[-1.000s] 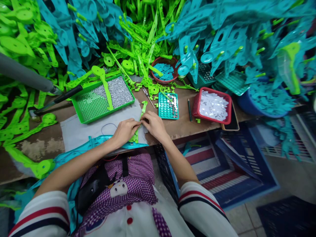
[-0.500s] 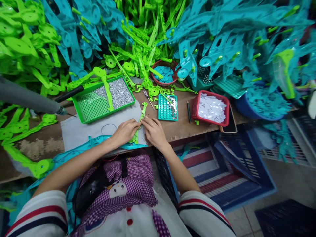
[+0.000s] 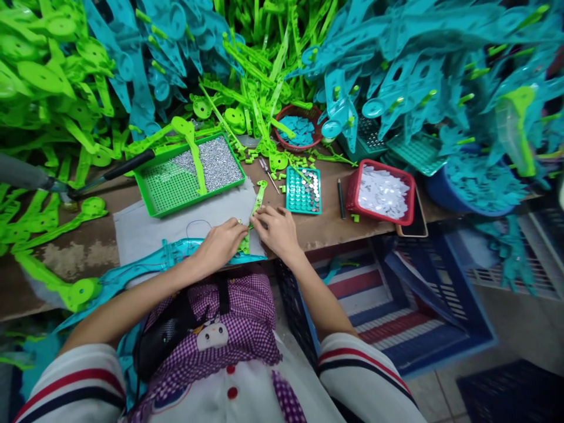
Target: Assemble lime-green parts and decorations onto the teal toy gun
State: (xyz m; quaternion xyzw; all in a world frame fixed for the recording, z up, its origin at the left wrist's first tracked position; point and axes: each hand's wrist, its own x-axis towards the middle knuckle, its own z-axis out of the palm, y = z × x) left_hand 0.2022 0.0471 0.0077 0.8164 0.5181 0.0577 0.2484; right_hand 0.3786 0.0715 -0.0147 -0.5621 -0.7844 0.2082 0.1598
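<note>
A narrow lime-green plastic piece (image 3: 259, 198) lies at the table's front edge, over a teal plastic part (image 3: 176, 251). My left hand (image 3: 225, 239) is closed, its fingertips pinched at the left side of the green piece. From the other side, my right hand (image 3: 278, 231) has thumb and fingers bent together on the middle of the same piece. Whatever small item may be between the fingertips is hidden. A thin dark thread or wire (image 3: 198, 223) curls on the grey sheet (image 3: 136, 232) left of my hands.
A green tray (image 3: 152, 212) of small metal pieces stands behind my left hand. Right of it lie a screwdriver (image 3: 268, 174), a teal tray (image 3: 304, 191) of round discs, and a red basket (image 3: 413, 200) of white pieces. Green and teal parts (image 3: 383, 53) pile up behind. A hanging tool (image 3: 30, 173) is at left.
My left hand has drawn slightly back and left along the green piece. The right hand stays on it. The hanging tool at left has shifted, and the whole view has moved a little.
</note>
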